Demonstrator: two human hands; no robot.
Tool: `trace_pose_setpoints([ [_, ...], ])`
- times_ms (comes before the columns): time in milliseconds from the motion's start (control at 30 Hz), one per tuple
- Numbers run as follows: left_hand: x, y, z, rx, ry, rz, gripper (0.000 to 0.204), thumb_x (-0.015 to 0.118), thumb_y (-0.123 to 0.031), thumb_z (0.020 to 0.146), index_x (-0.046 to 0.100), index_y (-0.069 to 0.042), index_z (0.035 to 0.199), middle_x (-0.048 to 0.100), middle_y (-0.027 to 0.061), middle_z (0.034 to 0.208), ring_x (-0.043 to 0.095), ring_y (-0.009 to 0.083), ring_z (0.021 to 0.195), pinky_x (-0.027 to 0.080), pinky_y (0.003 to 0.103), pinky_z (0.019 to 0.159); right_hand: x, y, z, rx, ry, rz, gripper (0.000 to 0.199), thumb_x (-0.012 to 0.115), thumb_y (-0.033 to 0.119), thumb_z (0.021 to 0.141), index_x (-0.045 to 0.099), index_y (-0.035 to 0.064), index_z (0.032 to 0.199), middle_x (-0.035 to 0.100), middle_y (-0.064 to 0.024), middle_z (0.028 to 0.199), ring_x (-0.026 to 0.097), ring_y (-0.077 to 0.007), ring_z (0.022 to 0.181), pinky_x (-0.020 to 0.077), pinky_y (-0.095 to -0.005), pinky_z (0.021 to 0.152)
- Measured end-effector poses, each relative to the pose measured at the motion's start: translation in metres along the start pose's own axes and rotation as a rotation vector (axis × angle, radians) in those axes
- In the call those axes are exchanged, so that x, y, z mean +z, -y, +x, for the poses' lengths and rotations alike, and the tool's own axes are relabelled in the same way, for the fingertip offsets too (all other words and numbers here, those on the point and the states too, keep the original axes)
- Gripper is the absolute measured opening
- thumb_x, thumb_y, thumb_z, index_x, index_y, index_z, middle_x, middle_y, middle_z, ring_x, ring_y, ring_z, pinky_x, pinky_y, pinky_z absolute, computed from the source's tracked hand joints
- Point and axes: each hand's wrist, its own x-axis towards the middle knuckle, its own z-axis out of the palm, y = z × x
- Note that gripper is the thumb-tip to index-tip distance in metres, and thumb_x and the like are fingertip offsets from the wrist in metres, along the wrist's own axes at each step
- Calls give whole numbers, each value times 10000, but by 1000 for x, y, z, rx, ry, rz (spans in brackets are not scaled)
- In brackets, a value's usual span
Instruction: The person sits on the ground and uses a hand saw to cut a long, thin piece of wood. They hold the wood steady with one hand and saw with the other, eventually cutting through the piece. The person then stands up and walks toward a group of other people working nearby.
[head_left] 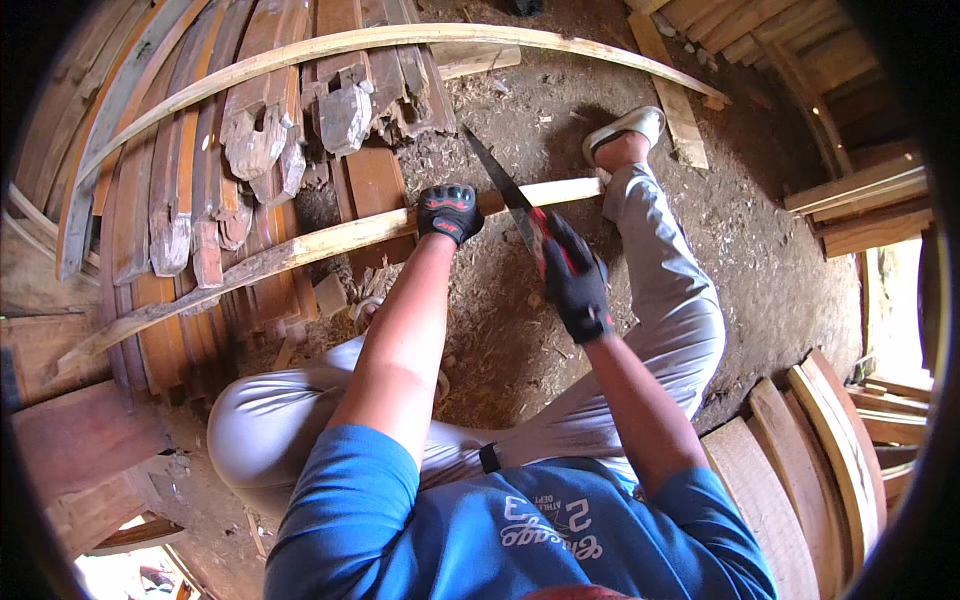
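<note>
We see the slat (330,240) running left-right; our left hand (449,212) clamps it, and our right hand (575,280), fingers closed on the saw (505,190), crosses it just right.

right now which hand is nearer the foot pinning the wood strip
Right. The right hand grips the saw handle just beside the sandalled foot on the wood strip; the left hand clamps the strip farther along, on the saw's other side.
</note>
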Motion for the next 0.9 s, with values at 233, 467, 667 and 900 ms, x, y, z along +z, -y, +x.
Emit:
trace_pose_setpoints([
  [233, 2, -1, -4, 14, -12, 24, 234, 604, -272, 876, 735, -142, 1020, 752, 126, 1048, 731, 312, 1004, 560, 490, 839, -84, 72, -80, 323, 112, -74, 430, 627, 248, 1027, 648, 62, 1414, 735, -169, 1284, 711, -245, 1172, 529, -375, 1007],
  [467, -2, -1, -1, -60, 142, -56, 366, 626, -359, 858, 704, -159, 1154, 705, 159, 1199, 659, 334, 1189, 506, 496, 992, -25, 45, 5, -9, 97, -96, 410, 645, 257, 1020, 672, 53, 1375, 737, -156, 1288, 687, -262, 1223, 493, -357, 1058],
  [667, 8, -4, 7, -27, 51, -56, 318, 608, -340, 872, 726, -163, 1109, 735, 147, 1135, 702, 319, 1098, 522, 490, 947, 28, -10, 53, -1, -14, 85, 401, 645, 209, 1021, 664, 34, 1382, 723, -139, 1326, 667, -228, 1243, 476, -348, 1082],
  [900, 4, 4, 0, -4, -17, -6, 237, 613, -284, 870, 757, -148, 1000, 761, 144, 1019, 744, 328, 944, 570, 478, 825, -43, 35, -70, 169, 129, -98, 484, 580, 254, 1058, 559, 49, 1496, 691, -184, 1359, 661, -266, 1245, 498, -370, 1052],
])
